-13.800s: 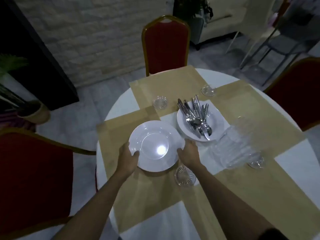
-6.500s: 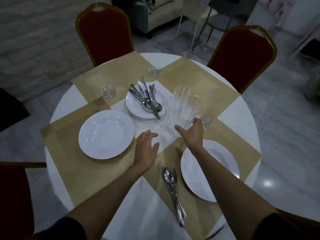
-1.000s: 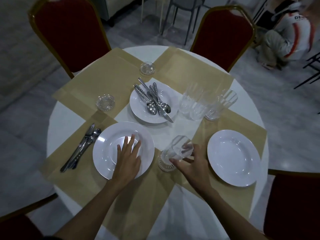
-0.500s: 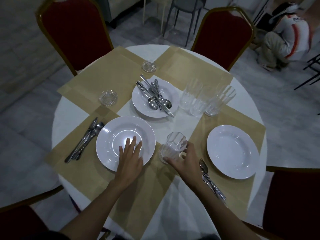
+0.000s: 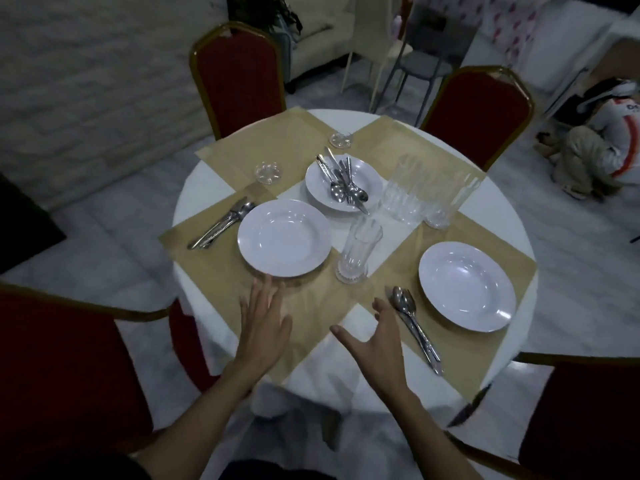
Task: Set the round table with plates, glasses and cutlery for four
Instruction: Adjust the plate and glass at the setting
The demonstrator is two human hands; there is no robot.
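My left hand (image 5: 265, 323) hovers flat, fingers (image 5: 266, 292) spread, just short of the near plate (image 5: 284, 237). My right hand (image 5: 377, 337) is open and empty, beside the cutlery (image 5: 414, 323). A glass (image 5: 358, 252) stands upright between two plates on the worktop (image 5: 207, 188); more glasses (image 5: 422, 195) cluster farther back.

Two white plates (image 5: 284, 237) (image 5: 467, 285) lie on tan mats, cutlery (image 5: 221, 223) (image 5: 414, 323) at each one's left. Between them one ribbed glass (image 5: 358, 251) stands upright. Farther back, a third plate (image 5: 346, 183) holds spare cutlery beside clustered glasses (image 5: 429, 192).
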